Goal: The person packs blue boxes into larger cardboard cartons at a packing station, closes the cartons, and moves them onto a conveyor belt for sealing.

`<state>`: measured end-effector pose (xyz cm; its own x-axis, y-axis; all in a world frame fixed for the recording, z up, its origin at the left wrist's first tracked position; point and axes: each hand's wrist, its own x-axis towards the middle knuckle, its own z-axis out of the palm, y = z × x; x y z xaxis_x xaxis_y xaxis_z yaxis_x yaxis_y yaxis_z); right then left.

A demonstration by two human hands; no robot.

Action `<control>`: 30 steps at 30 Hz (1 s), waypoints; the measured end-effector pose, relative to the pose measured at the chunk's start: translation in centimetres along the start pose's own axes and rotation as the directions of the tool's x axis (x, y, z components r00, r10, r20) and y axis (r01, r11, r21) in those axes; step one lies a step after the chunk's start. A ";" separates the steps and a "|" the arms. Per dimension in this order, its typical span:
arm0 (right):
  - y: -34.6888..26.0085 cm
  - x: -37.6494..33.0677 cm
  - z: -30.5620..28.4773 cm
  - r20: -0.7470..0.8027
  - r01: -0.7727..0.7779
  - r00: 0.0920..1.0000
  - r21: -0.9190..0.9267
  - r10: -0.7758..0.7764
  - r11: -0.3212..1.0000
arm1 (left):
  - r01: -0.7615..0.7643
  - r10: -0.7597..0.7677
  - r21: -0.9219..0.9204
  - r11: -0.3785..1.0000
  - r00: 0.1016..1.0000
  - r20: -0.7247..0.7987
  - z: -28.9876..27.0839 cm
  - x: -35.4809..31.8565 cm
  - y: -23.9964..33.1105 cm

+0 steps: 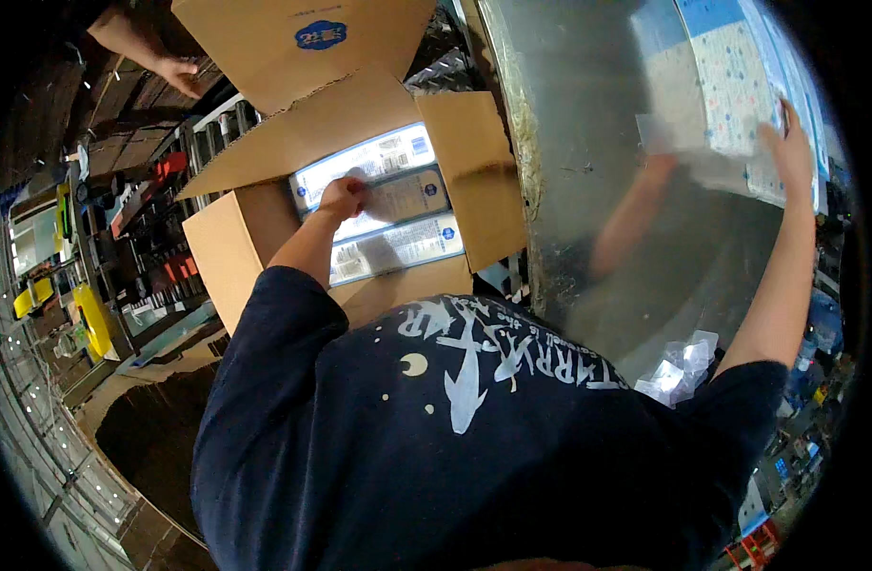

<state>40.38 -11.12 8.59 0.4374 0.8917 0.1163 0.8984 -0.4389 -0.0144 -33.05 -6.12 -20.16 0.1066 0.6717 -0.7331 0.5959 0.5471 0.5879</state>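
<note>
My left hand reaches into an open cardboard carton, its fingers curled at the left end of a grey-looking package. What lies between those fingers is hidden. A white-and-blue package lies above it in the carton, and another white-and-blue package lies below. On the far right, my right hand grips the near edge of a white package with blue spots, thumb and fingers closed at its side. Several similar packs sit against it.
A metal-topped table with a worn edge stands right of the carton. Clear plastic pieces lie near its front. Another carton stands behind. Another person's hand shows at the upper left, above machinery with red parts.
</note>
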 end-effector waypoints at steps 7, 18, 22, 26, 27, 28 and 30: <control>-4.7 -10.6 -4.3 0.266 -0.396 0.915 0.456 0.303 0.797 | -0.059 -0.077 -0.784 0.617 0.988 -0.135 2.1 0.1 -5.4; -0.7 -4.1 -1.5 0.067 -0.317 0.948 0.190 0.310 0.929 | 0.280 -0.299 -0.176 0.944 0.950 -0.094 0.2 0.8 -4.8; -3.7 -7.6 -3.3 0.078 -0.037 0.997 0.394 0.007 0.918 | 0.480 -0.426 0.353 0.803 0.877 -0.222 -0.3 -3.4 2.9; -1.1 -2.6 -4.3 -0.206 -0.113 0.973 -0.034 0.104 0.993 | 0.219 -0.150 0.658 0.720 0.976 -0.161 -2.8 -4.3 4.6; 4.1 0.0 -1.2 -0.298 -0.057 0.954 -0.161 0.006 0.985 | 0.021 0.011 0.631 0.775 0.999 -0.048 -1.6 -5.7 8.5; 2.9 -0.3 -2.0 -0.205 -0.155 0.970 -0.109 0.131 0.982 | -0.166 0.164 0.573 0.802 0.985 0.056 0.0 -7.4 11.9; -1.5 0.3 -4.5 0.012 -0.324 0.946 -0.022 0.325 0.946 | -0.527 0.482 0.581 0.620 0.840 0.248 4.5 -12.9 21.9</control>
<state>38.96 -10.70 13.09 0.7058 0.7022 0.0937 0.7069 -0.7067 -0.0292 -17.82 -5.06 0.63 0.5741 0.7046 -0.4171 0.7758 -0.3052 0.5523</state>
